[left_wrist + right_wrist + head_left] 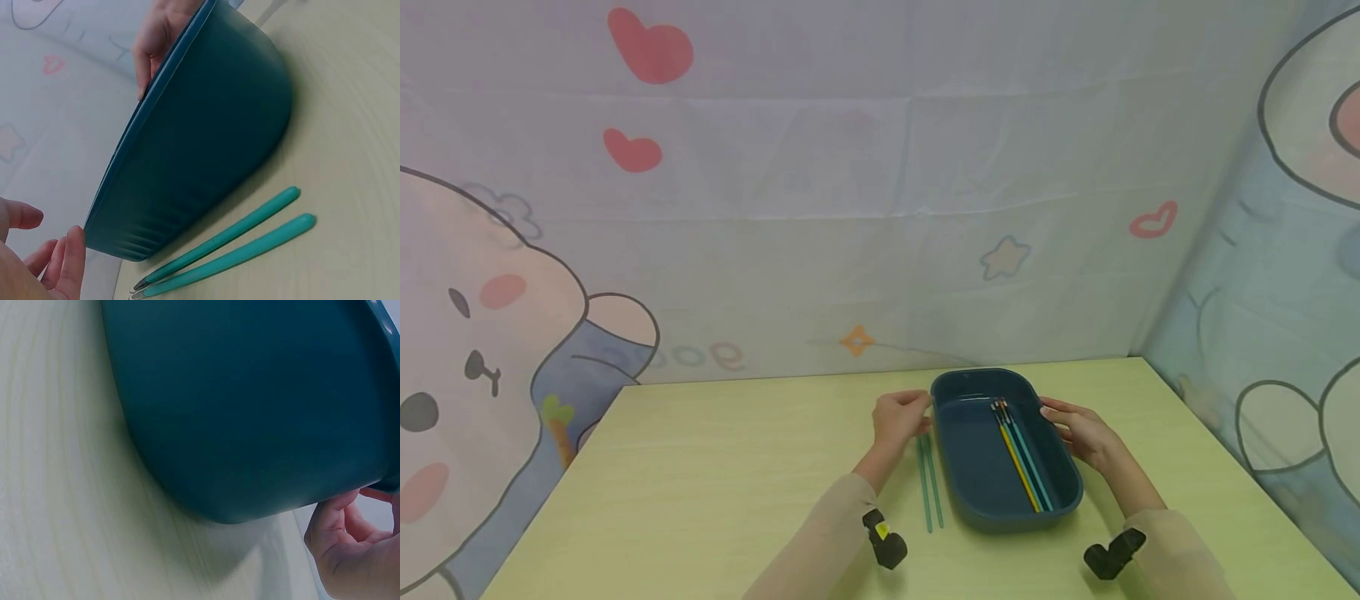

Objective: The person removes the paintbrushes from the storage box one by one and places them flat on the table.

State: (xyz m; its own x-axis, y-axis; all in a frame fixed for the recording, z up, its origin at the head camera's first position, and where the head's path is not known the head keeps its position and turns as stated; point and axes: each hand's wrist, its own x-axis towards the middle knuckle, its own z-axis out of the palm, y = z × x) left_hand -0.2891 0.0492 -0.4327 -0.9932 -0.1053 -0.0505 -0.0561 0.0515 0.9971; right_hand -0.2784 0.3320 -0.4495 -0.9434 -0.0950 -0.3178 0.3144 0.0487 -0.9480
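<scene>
A dark blue-green plastic bin (pixel 973 475) stands on the table, with several paintbrushes (pixel 1022 471) inside, one yellow and the others teal. Two more green-handled paintbrushes (pixel 250 249) lie side by side on the table, along the bin's left side. My left hand (pixel 898 418) is at the bin's far left edge; in the left wrist view its fingertips reach the bin while the thumb stays apart. On the opposite side my right hand (pixel 1084 432) grips the rim, fingers over it and thumb against the outer wall, as the right wrist view shows.
The pale yellow table (pixel 700 467) ends at a hanging cloth (pixel 820 167) printed with hearts and cartoon animals. Another cloth side (pixel 1285 333) rises along the right edge. A small black device (pixel 886 542) is strapped at each wrist.
</scene>
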